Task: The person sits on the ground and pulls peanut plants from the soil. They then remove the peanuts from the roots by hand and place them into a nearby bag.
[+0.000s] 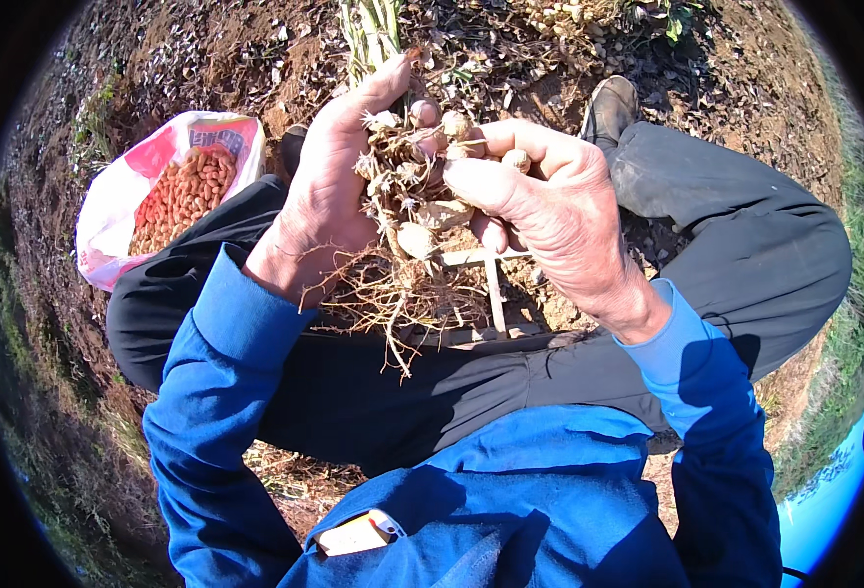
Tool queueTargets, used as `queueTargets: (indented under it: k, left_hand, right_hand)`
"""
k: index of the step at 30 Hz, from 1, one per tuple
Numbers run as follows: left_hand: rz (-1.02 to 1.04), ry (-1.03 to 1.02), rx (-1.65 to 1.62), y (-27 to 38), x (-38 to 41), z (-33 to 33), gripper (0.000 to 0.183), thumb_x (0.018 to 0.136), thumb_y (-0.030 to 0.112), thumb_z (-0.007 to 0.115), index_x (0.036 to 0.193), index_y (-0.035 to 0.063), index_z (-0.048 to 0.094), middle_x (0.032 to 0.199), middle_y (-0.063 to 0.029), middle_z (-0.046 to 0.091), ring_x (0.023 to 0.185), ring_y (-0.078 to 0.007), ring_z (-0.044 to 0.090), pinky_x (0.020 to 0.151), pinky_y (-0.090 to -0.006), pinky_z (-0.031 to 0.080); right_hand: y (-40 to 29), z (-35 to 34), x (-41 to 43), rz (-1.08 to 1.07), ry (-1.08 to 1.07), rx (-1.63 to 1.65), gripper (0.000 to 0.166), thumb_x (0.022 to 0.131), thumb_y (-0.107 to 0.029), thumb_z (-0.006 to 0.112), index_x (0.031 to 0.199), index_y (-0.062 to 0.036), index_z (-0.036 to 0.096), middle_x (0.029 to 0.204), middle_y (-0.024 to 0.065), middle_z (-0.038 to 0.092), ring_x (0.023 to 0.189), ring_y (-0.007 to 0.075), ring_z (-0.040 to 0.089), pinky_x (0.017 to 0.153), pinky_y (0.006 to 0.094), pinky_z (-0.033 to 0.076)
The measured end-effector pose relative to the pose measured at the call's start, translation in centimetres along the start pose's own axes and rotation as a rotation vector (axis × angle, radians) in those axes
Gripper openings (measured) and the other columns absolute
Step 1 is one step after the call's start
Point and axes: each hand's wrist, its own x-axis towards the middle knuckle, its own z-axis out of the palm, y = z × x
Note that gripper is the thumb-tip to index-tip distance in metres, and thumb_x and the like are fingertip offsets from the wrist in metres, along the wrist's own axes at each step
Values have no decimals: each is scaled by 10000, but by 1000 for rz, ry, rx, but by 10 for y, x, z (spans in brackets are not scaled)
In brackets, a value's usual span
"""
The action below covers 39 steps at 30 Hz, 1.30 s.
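Observation:
My left hand is wrapped around a bunch of uprooted peanut plants. Their green stems stick out beyond my thumb, and their thin tangled roots hang toward my lap. Several pale, soil-dusted peanut pods cluster between my hands. My right hand has its thumb and forefinger closed on pods at the right side of the cluster. One round pod shows between its fingers. The remaining fingers of that hand are partly hidden beneath it.
An open white-and-pink sack holding many reddish-brown peanut pods stands beside my left knee. A thin light-coloured frame lies beneath the roots. More peanut plants with pods lie ahead on leaf-strewn soil. My shoe is at the right.

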Motion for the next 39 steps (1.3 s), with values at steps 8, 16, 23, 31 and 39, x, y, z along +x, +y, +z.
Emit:
queueTargets:
  k: [8,16,23,31,39]
  left_hand:
    - [-36,-7,11,2,2,0,243,934,305,599,1069,105,571,789,3,562,669,-88,517,613,-264,517]
    - [164,63,308,3,-7,4,212,931,275,620,915,84,529,714,-20,560,546,-91,526,464,-232,452]
    - [188,74,260,3,-8,10,163,921,207,636,975,59,593,742,-18,604,582,-69,573,504,-209,496]
    - [134,168,366,1,-6,10,335,959,362,563,810,64,540,674,-6,535,570,-84,535,506,-218,451]
    - [223,151,384,-8,9,-11,191,918,236,638,893,49,610,734,-16,616,592,-80,586,521,-237,514]
  right_hand:
    - [5,11,-5,-41,114,78,215,888,-202,696,915,10,668,740,-8,631,541,25,534,468,164,416]
    - [2,-23,9,-31,159,-82,175,943,-188,605,966,-15,621,781,25,613,552,38,557,415,137,345]
    - [1,-5,15,-7,-14,-69,247,947,-138,536,1116,28,605,835,25,649,613,30,581,485,168,453]
    - [0,-3,11,-1,-62,-64,303,917,-98,610,1186,38,576,885,36,629,608,54,605,443,145,431]
    - [1,4,10,14,47,-177,181,832,-17,709,997,-9,634,786,-6,608,602,36,554,527,177,461]
